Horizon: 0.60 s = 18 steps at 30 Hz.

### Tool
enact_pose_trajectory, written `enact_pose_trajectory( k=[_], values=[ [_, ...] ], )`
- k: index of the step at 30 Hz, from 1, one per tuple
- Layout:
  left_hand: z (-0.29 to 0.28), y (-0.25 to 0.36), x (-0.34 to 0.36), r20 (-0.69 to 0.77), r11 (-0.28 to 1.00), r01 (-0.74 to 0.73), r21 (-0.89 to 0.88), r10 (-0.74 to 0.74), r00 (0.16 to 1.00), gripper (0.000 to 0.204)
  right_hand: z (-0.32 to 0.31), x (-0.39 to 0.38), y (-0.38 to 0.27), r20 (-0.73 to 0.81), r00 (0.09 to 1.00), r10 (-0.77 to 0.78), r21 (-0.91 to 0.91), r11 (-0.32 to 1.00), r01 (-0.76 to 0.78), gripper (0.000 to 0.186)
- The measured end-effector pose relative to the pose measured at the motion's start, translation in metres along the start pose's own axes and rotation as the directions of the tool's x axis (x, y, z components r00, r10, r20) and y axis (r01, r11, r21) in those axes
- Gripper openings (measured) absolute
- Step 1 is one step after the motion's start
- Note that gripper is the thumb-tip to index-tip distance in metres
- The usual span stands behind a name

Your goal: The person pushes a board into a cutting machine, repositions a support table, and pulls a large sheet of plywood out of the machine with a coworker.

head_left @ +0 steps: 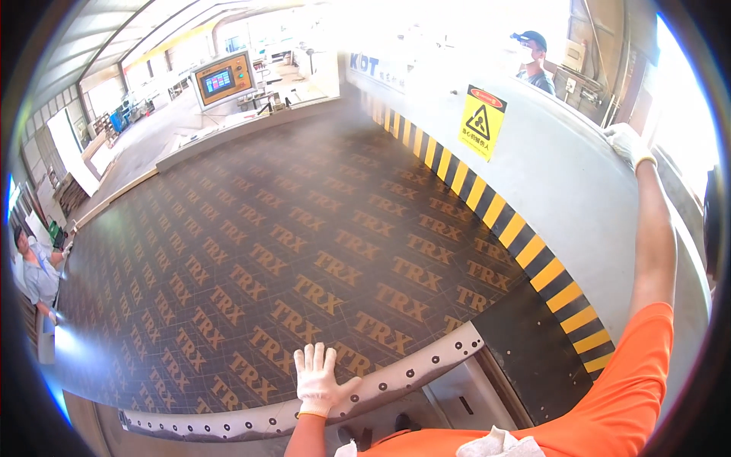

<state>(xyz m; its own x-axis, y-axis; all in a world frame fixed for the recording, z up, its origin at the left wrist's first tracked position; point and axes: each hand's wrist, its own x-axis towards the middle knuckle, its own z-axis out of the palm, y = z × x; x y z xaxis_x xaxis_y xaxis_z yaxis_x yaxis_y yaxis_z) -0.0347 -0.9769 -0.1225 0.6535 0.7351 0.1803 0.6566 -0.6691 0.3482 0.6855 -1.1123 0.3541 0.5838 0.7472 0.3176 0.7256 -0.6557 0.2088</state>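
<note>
A large dark sheet panel (304,259) with repeated orange-brown lettering lies flat before me. My left hand (320,379), in a white glove, rests on its near edge with the fingers spread and nothing held. Under that edge runs a pale curved-looking rail (396,381) with a row of dark round holes. My right hand (629,145), also in a white glove, is stretched far to the right and lies over the top edge of the grey machine housing (548,167). Its fingers seem laid out on the housing, though partly hard to make out.
Yellow-and-black striping (487,202) follows the housing's lower edge beside the panel. A yellow warning label (483,122) is on its face. A control screen (221,79) stands beyond the far edge. One person (36,266) stands at the panel's left end, another (534,59) behind the housing.
</note>
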Motion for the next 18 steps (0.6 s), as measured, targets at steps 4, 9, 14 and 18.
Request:
enact_pose_trajectory(
  k=[4, 9, 14, 18],
  values=[
    [0.014, 0.041, -0.013, -0.019, 1.000, -0.014, 0.016, 0.015, 1.000, 0.085, -0.004, -0.010, 0.067, 0.017, 0.988, -0.152, -0.212, 0.965, 0.152, 0.027],
    [0.021, 0.071, -0.037, 0.009, 0.999, 0.014, 0.041, -0.014, 1.000, 0.091, -0.005, -0.060, 0.067, -0.008, 1.000, 0.013, 0.029, 0.999, -0.013, 0.036],
    [0.025, 0.100, -0.066, 0.051, 0.998, 0.024, 0.065, -0.028, 0.998, 0.092, -0.029, -0.106, 0.090, -0.042, 0.999, 0.010, -0.046, 0.999, -0.012, 0.044],
    [0.019, 0.128, -0.101, 0.091, 0.996, 0.045, 0.076, -0.052, 0.995, 0.095, -0.041, -0.142, 0.083, -0.386, 0.922, -0.023, 0.004, 1.000, 0.027, 0.051]
  ],
)
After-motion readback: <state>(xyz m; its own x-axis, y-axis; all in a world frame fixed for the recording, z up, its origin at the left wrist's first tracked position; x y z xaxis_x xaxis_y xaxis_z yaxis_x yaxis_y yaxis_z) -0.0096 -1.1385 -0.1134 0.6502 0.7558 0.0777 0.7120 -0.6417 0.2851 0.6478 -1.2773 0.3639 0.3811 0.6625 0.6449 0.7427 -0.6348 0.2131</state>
